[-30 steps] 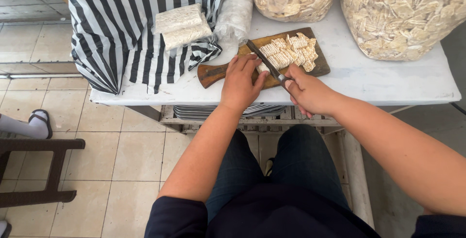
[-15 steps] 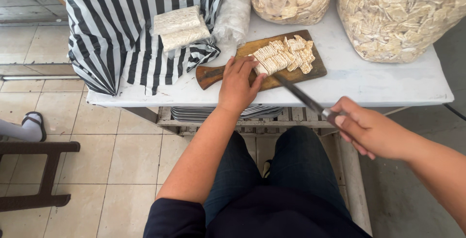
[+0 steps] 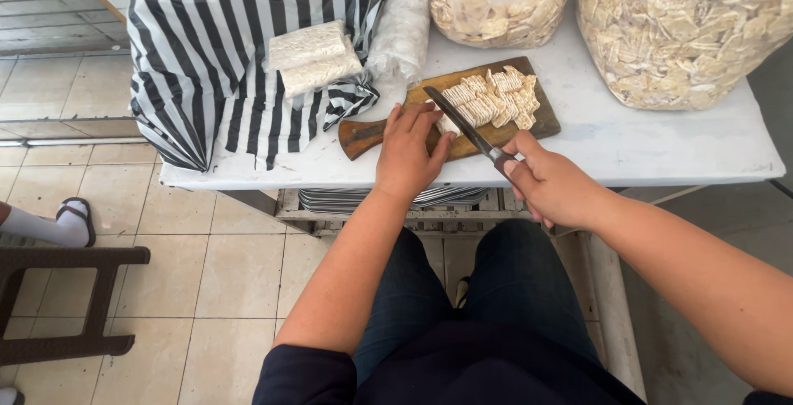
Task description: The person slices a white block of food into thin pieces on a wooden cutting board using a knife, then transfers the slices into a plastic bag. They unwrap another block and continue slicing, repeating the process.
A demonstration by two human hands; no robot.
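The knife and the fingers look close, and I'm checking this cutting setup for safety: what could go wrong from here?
1. The knife lies with its blade right beside the left hand, whose fingertips rest on the pale block being cut; a slip could nick them.
2. The wooden cutting board sits near the front edge of the white table, so a push might tip it off.
3. Cut pieces are heaped loosely on the board and could scatter.

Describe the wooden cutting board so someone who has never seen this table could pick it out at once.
On the white table, in front of two big clear bags of pale chips, lies the brown wooden cutting board, its handle pointing toward the striped cloth. The left hand rests on it, and the right hand holds a knife over it. It alone carries a heap of small cut pale pieces.
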